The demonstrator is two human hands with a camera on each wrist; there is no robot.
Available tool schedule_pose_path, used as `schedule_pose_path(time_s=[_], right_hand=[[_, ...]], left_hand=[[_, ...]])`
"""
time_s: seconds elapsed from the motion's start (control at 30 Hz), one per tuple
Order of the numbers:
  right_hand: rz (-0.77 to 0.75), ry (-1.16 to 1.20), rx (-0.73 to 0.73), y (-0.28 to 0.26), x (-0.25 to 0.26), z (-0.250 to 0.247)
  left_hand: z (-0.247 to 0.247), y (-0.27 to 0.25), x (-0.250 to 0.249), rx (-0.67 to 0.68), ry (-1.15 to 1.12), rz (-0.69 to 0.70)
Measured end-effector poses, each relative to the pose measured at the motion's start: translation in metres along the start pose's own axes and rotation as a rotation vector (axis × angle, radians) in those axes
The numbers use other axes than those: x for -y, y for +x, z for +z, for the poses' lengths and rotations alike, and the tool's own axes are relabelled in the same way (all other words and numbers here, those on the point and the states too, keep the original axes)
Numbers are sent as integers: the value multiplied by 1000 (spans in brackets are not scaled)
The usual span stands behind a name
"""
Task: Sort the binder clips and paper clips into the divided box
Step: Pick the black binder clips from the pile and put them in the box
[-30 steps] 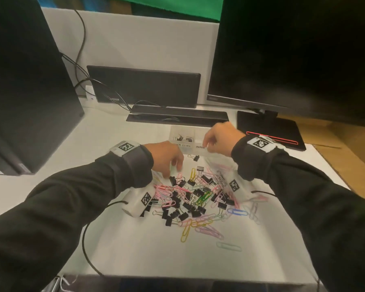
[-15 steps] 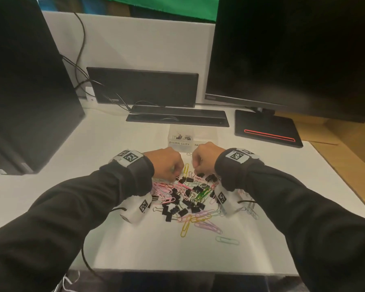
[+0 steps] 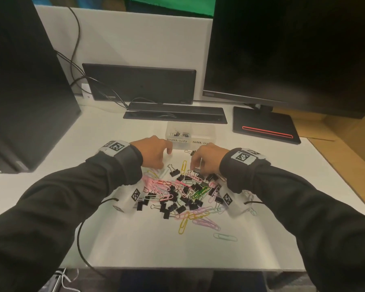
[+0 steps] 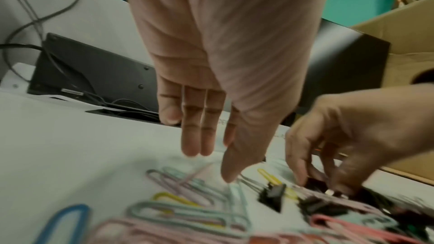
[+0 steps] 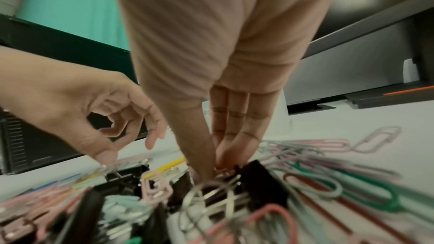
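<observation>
White matte worktop. Translucent plastic divided box at far edge of the pile; black binder clips in its left compartment. Wire paper clips lie tangled, axes mixed. Left hand: fingers loosely spread, empty. Right hand: right wrist view shows fingers pinching into binder clips; grasp unconfirmed.

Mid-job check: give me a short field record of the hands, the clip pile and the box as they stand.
left hand: fingers down over the paper clips at the pile's far left edge, nothing clearly held
right hand: fingertips pinching a binder clip in the pile
pile: binder and paper clips mixed, on the white table
divided box: behind the hands; some binder clips in the left compartment, labelled BINDER CLIPS
</observation>
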State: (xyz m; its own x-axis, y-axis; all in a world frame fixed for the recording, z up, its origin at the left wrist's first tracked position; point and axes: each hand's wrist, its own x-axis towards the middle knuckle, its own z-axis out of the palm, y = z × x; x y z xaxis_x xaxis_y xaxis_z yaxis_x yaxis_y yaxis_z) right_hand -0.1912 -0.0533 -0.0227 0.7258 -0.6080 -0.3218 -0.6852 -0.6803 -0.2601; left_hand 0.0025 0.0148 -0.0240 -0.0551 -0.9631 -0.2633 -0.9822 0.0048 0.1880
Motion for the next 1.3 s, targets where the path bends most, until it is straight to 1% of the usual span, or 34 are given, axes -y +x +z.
schedule_pose_path(time_s=[0.07, 0.2, 0.3, 0.37, 0.47, 0.5, 0.57, 0.63, 0.7, 0.73, 0.77, 0.87, 0.93, 1.0, 1.03, 1.13, 1.2, 1.23, 1.3], right_hand=[[34, -17, -36, 0, -1, 2], [75, -34, -98, -1, -7, -1], [47, -14, -146, 0, -9, -16], [41, 13, -236, 4, -8, -30], [60, 96, -399, 22, 1, -49], [66, 115, -428, 29, 5, -52], [78, 125, -422, 43, 15, -54], [93, 95, -387, 51, 19, -52], [124, 79, -393, 49, 16, -51], [130, 57, -384, 45, 13, -50], [118, 23, -358, 40, 11, -47], [81, -110, -221, 23, 6, -29], [82, -172, -135, 21, 5, -16], [74, -221, -67, 24, 6, -6], [64, -236, -52, 26, 7, -2], [63, -238, -61, 27, 10, -1], [61, -241, -74, 26, 10, -1], [57, -236, -81, 25, 10, -2], [56, -230, -87, 22, 8, -1]], left_hand=[[4, 1, -6, 22, 66, 46], [11, 2, -24, 79, 69, 163], [15, 4, -28, 52, 80, 193], [16, 5, -24, 38, 72, 202], [9, 0, -19, -22, 18, 194], [3, -1, -17, -49, -3, 188], [-14, -3, -13, -111, -47, 164], [-34, 0, -10, -208, -71, 116], [-52, 11, -6, -316, -95, 23], [-58, 19, -4, -340, -98, -23], [-62, 27, -5, -332, -84, -56], [-65, 45, -12, -224, 63, -79], [-61, 48, -19, -192, 162, -56], [-55, 43, -30, -183, 192, 6], [-50, 38, -37, -155, 184, 43], [-22, 21, -51, 35, 138, 130], [-5, 12, -55, 122, 140, 135], [2, 10, -56, 132, 141, 127], [10, 8, -55, 107, 108, 110]])
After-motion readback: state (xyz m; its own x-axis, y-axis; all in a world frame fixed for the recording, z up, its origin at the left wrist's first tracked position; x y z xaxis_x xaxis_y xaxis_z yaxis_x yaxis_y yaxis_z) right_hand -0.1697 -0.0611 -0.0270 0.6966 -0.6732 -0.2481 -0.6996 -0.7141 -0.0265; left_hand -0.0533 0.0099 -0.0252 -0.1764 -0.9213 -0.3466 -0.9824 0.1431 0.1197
